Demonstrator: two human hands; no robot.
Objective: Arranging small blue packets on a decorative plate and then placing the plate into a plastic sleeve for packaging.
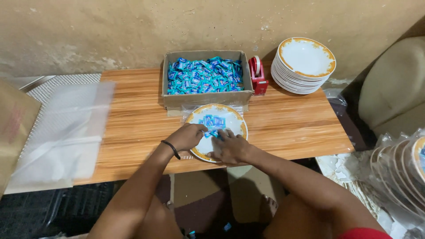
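hands meet over a plate [230,116] with a yellow patterned rim, set near the front edge of a wooden worktop [133,119]. left hand [187,136] rests on the plate's left side, fingers curled inward, a dark band round its wrist; whether that grip is closed on anything cannot be told, since the fingertips are tucked under. right hand [232,148] lies on the plate's lower right part, fingers stretched flat and a little apart, their tips touching a small cluster of blue wrapped sweets [212,121] that sits in the middle of the plate. the grip there is spread, not clamped on a sweet as far as can be seen.

just behind the plate, touching or nearly touching its far rim, stands an open cardboard box [206,98] filled with many more of the same blue wrapped sweets. beside the box on the right is a red tape dispenser [257,75], and further right a tall stack of matching plates [303,66] against the wall. clear plastic sheets [66,128] lie over the left end of the worktop, next to a brown cardboard piece [15,121]. at the far right edge, below the worktop level, more plates wrapped in clear plastic [400,172] are piled together.
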